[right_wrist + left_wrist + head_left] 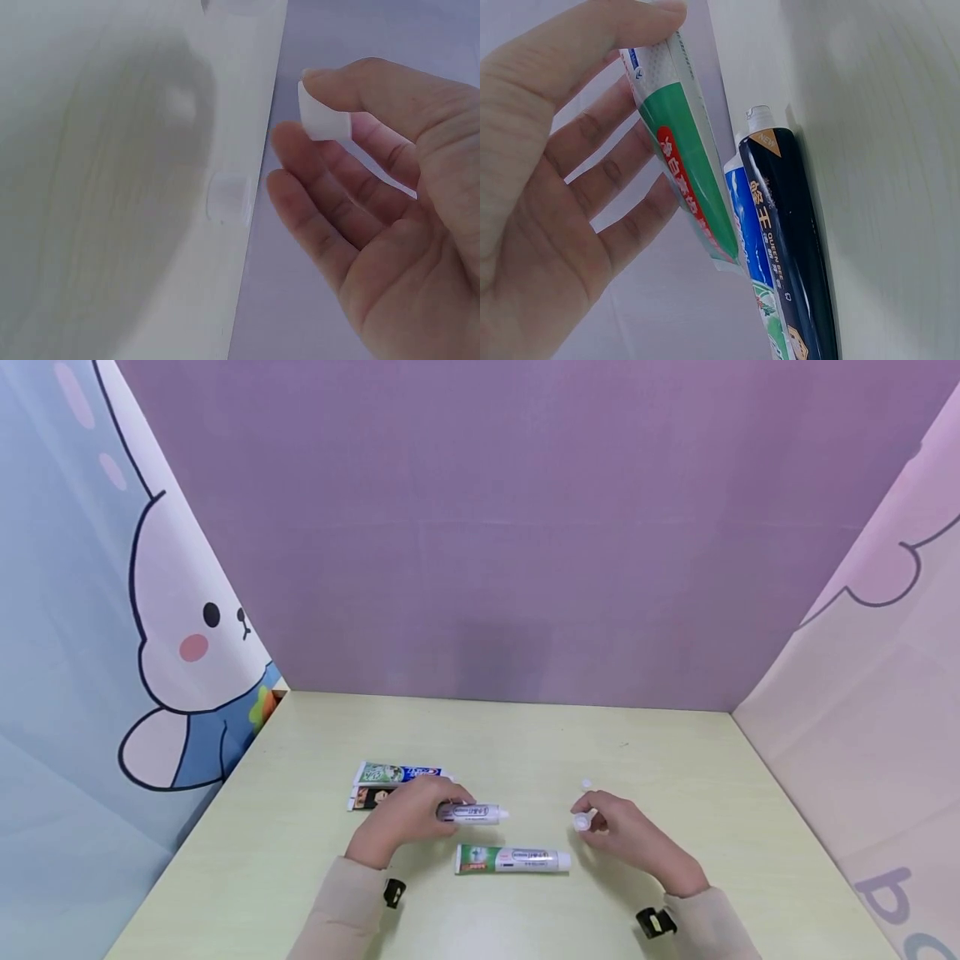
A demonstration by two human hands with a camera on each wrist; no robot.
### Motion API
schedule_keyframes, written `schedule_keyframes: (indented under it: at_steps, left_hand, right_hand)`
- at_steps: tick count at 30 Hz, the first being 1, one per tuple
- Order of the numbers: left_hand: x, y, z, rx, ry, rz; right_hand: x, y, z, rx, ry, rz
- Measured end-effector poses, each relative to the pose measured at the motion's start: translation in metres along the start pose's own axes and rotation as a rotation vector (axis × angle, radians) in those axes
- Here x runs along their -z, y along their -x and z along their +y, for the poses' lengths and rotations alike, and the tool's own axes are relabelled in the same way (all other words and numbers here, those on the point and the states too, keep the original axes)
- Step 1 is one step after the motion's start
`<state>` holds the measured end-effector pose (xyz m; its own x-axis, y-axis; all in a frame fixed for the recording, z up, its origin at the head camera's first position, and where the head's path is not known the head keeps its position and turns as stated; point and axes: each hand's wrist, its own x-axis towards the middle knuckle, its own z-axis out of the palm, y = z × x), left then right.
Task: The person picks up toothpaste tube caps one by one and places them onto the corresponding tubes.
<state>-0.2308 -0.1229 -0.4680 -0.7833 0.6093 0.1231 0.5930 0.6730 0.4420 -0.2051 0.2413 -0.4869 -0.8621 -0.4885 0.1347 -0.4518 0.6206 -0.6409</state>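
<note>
Left hand (411,810) grips tube (476,814) | right hand (628,833) pinches cap (581,822) | tube likely soft, best held near its shoulder; cap looks light

I get a bright, even head view with soft shadows on the counter (510,743), though small print on the held tube (474,814) blurs. Both wrist feeds reach me dimmer and greyer; in the right one, a broad shadow surrounds a pale glare spot.
</note>
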Motion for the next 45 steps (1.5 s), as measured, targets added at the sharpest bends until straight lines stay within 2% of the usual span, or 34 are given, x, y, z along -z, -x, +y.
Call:
schedule_keyframes:
  at_steps: [6,13,21,30,39,45]
  left_hand:
    - [-0.001,-0.001,0.002,0.017,0.002,-0.008]
    - [-0.002,-0.003,0.004,-0.003,-0.002,-0.004]
    - [-0.004,-0.005,0.006,0.008,0.029,-0.018]
    - [-0.004,-0.007,0.008,0.0,0.031,-0.018]
    - [-0.003,-0.008,0.009,0.005,0.041,-0.026]
    - [-0.004,-0.01,0.009,0.006,0.046,-0.028]
  right_hand:
    - [-0.004,-0.002,-0.001,0.019,0.0,0.011]
    - [-0.01,-0.006,-0.008,-0.011,-0.003,-0.002]
    - [-0.014,-0.012,-0.016,0.0,0.006,-0.002]
    - [-0.018,-0.017,-0.023,0.037,-0.011,0.013]
    - [-0.025,-0.023,-0.025,0.172,-0.019,0.092]
    - [-0.028,-0.026,-0.031,0.135,-0.061,0.085]
